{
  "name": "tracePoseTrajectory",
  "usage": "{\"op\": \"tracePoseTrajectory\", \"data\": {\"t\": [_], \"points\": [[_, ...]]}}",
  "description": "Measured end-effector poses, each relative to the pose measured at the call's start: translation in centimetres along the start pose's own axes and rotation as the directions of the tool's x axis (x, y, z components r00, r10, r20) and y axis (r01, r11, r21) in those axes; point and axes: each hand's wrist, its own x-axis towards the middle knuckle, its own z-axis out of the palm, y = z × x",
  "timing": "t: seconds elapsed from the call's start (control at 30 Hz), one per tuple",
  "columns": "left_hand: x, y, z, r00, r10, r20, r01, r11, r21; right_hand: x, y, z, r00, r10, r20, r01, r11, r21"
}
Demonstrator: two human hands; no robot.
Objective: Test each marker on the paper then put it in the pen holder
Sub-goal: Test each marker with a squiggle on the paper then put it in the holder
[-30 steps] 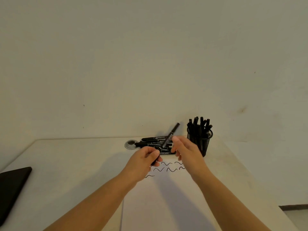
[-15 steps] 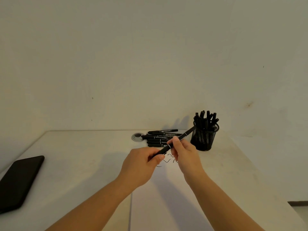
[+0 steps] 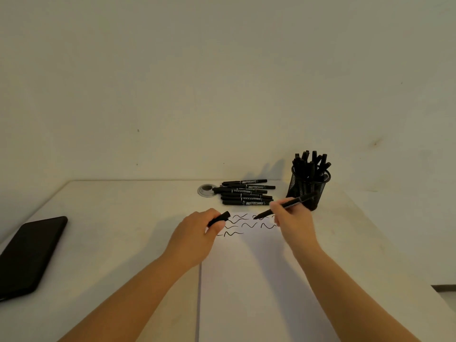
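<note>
My right hand grips an uncapped black marker, tip down on the white paper among several black squiggles. In my left hand, at the paper's left edge, is the marker's black cap. Behind the paper lies a pile of several black markers. The black mesh pen holder stands at the back right with several markers upright in it.
The white table ends at a pale wall. A black tablet or phone lies at the left edge. A round metal cable grommet sits left of the marker pile.
Both hands held the capped marker in the air; now the cap is off in my left hand and my right hand has lowered the marker's tip to the paper. The view tilted down.
</note>
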Motion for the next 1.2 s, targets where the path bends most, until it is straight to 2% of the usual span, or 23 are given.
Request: {"op": "tracePoseTrajectory", "data": {"t": [0.1, 0.17, 0.27, 0.5, 0.57, 0.77, 0.87, 0.93, 1.0, 1.07, 1.2], "points": [[0.3, -0.4, 1.8, 0.999, -0.013, 0.046, 0.010, 0.998, 0.060, -0.5, 1.5, 0.8, 0.995, -0.012, 0.095, 0.009, 0.999, 0.037], [0.2, -0.9, 2.5, 0.999, -0.012, 0.052, 0.009, 0.998, 0.070, -0.8, 2.6, 0.7, 0.997, -0.006, 0.078, 0.002, 0.999, 0.052], [0.1, -1.7, 2.6, 0.998, -0.041, 0.039, 0.042, 0.999, -0.020, -0.8, 3.3, 0.7, 0.999, -0.009, 0.051, 0.006, 0.998, 0.057], [0.0, -1.9, 2.5, 0.999, -0.028, 0.034, 0.030, 0.998, -0.062, -1.6, 2.8, 1.4, 0.949, -0.071, 0.306, 0.095, 0.993, -0.065], [0.0, -2.0, 2.4, 0.998, -0.035, 0.047, 0.039, 0.996, -0.081, -1.6, 2.8, 1.4, 0.941, -0.090, 0.327, 0.128, 0.987, -0.098], [0.0, -2.0, 2.3, 0.995, -0.048, 0.087, 0.056, 0.994, -0.097, -0.9, 3.5, 0.1, 0.982, -0.074, 0.175, 0.108, 0.974, -0.197], [0.1, -2.0, 2.4, 0.996, -0.039, 0.081, 0.047, 0.994, -0.100, -0.6, 3.5, -1.1, 0.992, -0.116, -0.044, 0.104, 0.971, -0.214], [0.0, -2.0, 2.4, 0.999, -0.029, 0.043, 0.033, 0.996, -0.084, -0.6, 3.3, -1.6, 0.983, -0.110, -0.146, 0.090, 0.986, -0.139], [-0.1, -2.0, 2.5, 1.000, -0.012, -0.004, 0.012, 0.998, -0.056, -0.5, 3.1, -1.7, 0.985, -0.067, -0.161, 0.063, 0.998, -0.032], [-0.1, -1.8, 2.5, 0.999, 0.025, -0.030, -0.026, 0.999, -0.039, -0.7, 2.8, -1.5, 0.996, -0.015, -0.091, 0.021, 0.997, 0.074], [-0.4, -1.4, 2.4, 0.993, 0.113, -0.027, -0.114, 0.993, -0.031, -1.4, 2.4, -0.7, 0.988, 0.057, 0.141, -0.098, 0.948, 0.304]]}}
